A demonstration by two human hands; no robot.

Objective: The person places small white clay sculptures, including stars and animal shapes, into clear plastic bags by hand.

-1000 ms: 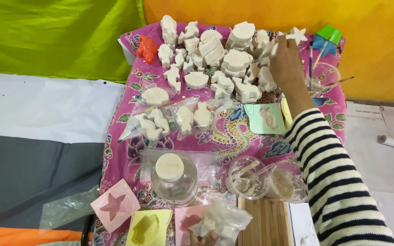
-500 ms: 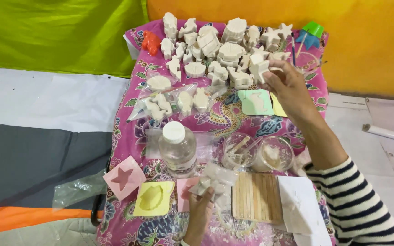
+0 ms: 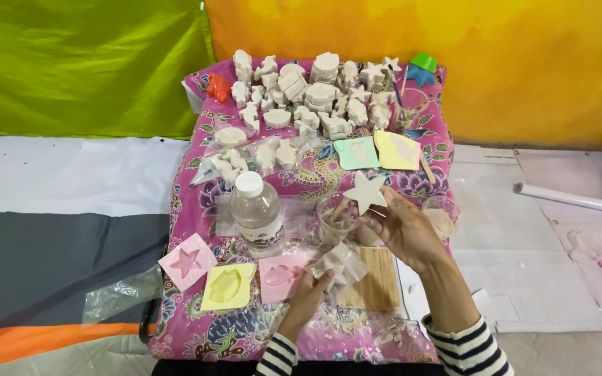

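right hand (image 3: 404,230) pinched on white star (image 3: 365,192) | left hand (image 3: 309,289) clamped on plastic bag (image 3: 338,263) | bottle (image 3: 257,211) at 9 o'clock of star | cup (image 3: 334,219) just below it | plaster figures (image 3: 308,94) at 12

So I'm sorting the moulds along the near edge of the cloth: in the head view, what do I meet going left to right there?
Pink square mould with a star shape → yellow square mould with a leaf shape → pink square mould with a fish shape → left hand on a clear plastic bag → stack of wooden sticks.
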